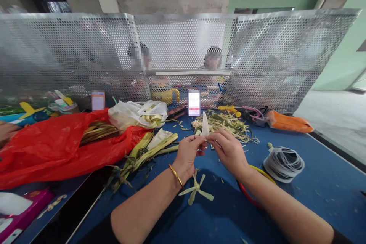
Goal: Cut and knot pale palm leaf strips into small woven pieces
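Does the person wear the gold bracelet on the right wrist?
No, the gold bracelet goes around the wrist of the left hand, and no bracelet shows at the right hand.

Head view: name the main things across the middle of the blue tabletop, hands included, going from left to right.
Red plastic bag, bundle of stalks, left hand, pale pointed piece, right hand, coil of whitish line.

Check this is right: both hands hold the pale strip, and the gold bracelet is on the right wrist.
Wrong side: the head view shows the gold bracelet on the left wrist. The left hand and right hand do hold the pale strip.
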Demonstrator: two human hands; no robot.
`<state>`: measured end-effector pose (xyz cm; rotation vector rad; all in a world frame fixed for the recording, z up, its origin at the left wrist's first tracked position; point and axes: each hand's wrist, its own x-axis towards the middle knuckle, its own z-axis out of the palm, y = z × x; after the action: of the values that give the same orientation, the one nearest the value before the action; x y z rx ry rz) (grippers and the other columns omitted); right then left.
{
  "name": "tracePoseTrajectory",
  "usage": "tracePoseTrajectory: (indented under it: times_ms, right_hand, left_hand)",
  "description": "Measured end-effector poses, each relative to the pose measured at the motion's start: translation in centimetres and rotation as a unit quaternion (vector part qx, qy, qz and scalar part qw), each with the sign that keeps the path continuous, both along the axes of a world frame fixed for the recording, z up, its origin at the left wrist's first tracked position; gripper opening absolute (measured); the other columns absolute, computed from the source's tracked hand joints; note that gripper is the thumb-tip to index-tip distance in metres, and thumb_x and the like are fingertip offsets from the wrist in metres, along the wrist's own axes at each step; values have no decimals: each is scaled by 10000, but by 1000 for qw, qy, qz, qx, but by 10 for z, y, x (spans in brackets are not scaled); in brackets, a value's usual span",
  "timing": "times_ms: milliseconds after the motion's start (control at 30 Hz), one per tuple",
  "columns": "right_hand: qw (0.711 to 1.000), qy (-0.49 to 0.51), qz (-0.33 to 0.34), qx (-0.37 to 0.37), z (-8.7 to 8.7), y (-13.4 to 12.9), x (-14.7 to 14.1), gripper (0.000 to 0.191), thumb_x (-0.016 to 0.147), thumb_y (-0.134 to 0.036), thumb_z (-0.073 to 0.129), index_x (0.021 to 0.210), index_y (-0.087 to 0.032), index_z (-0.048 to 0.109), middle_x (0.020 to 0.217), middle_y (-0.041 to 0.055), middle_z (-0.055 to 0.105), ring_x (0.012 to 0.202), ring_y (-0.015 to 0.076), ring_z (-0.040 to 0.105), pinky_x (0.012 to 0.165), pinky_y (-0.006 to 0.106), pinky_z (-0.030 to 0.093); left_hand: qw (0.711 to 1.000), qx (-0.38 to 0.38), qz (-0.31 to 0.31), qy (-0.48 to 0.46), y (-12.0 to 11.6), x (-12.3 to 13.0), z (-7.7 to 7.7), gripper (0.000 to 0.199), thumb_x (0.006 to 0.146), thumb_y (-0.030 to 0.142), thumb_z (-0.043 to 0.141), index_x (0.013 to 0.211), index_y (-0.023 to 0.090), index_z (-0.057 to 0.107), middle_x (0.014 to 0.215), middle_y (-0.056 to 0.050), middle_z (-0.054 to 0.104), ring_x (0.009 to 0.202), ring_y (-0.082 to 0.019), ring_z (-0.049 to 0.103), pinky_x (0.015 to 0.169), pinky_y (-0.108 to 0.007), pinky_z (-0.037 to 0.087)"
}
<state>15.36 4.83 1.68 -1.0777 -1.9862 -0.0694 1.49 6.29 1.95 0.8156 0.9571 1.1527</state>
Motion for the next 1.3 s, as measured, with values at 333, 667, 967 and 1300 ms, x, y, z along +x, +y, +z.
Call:
tracePoseTrajectory:
  times_ms: [333, 667, 967, 1300]
  right_hand:
    - [983, 134, -18, -124, 2, 0, -5, 123, 875, -223, 507, 774, -216, 577, 765, 18, 613, 739, 169, 560, 685, 273, 417]
    - [953, 242, -17, -184, -2, 3, -6, 78, 803, -241, 573, 743, -197, 592, 701, 0, 628, 673, 150, 574, 641, 262, 437]
    - [949, 253, -19, -189, -2, 5, -5, 65, 781, -231, 579, 725, -198, 585, 669, -7, 615, 636, 143, 563, 619, 266, 439]
    - [974, 181, 35, -134, 1, 3, -5, 72, 821, -193, 553, 793, -212, 617, 750, 11, 621, 718, 156, 575, 675, 268, 447]
  left_hand:
    - [999, 22, 15, -19, 0, 2, -2, 175, 552, 263, 748, 657, 136, 687, 610, -14, 631, 574, -105, 547, 539, -210, 424]
    - [992, 98, 56, 58, 0, 3, -4, 143, 621, 289, 701, 586, 152, 679, 565, -10, 632, 551, -111, 541, 554, -219, 427]
    - [990, 107, 40, 80, -1, 3, -5, 197, 631, 348, 700, 594, 157, 669, 584, -17, 631, 563, -125, 549, 546, -228, 445]
    - [997, 40, 45, 47, -2, 4, -2, 174, 597, 300, 681, 557, 153, 597, 544, 15, 560, 513, -87, 479, 484, -200, 392]
